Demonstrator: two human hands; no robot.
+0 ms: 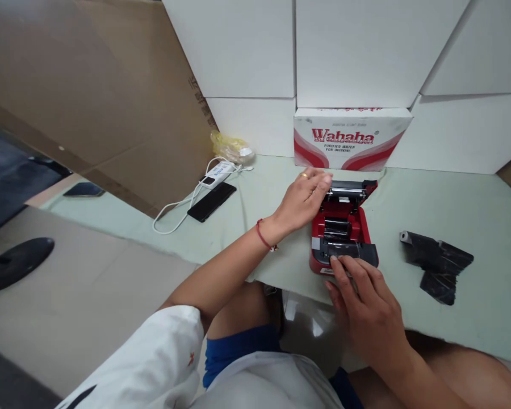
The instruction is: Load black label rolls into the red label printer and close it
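Note:
A small red and black label printer stands on the table near its front edge, its lid raised. Black glossy ribbon lies inside, and dark film reaches over the front part. My left hand is closed over the left edge of the lid; its fingertips are partly hidden behind it. My right hand rests at the printer's front, fingers stretched, fingertips touching the front panel and film. To the right of the printer lies a crumpled roll of black ribbon with a pale core.
A Wahaha carton stands behind the printer, against white boxes. Left lie a black phone, a white power strip with a cable, and a yellow plastic bag. A tall brown cardboard sheet rises at left.

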